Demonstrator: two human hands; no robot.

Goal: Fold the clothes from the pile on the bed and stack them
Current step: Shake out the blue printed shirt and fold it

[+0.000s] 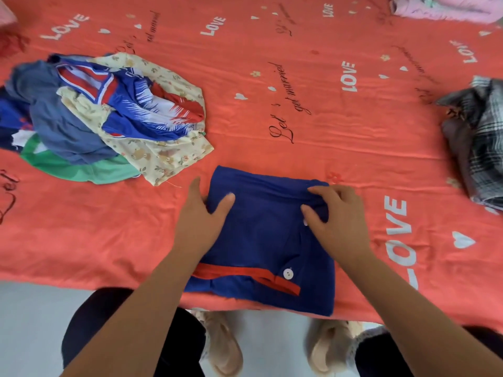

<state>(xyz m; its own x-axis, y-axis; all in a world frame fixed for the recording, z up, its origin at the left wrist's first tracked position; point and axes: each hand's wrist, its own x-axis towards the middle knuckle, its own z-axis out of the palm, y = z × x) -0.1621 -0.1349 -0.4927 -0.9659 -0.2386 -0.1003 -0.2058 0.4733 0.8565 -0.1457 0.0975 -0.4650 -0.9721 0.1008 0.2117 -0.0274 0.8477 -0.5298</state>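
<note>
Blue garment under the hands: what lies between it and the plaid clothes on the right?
Only bare red bedsheet with printed lettering; no clothing lies between the blue garment and the plaid clothes in the head view.

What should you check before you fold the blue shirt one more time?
1. Left hand holds the left edge of the blue shirt: ok.
2. Right hand grips its far right corner: ok.
3. Shirt flat on the bed: not ok, bunched under the right hand.
4. Pile apart from the shirt: ok.
5. Hidden layers lined up: cannot tell.
</note>
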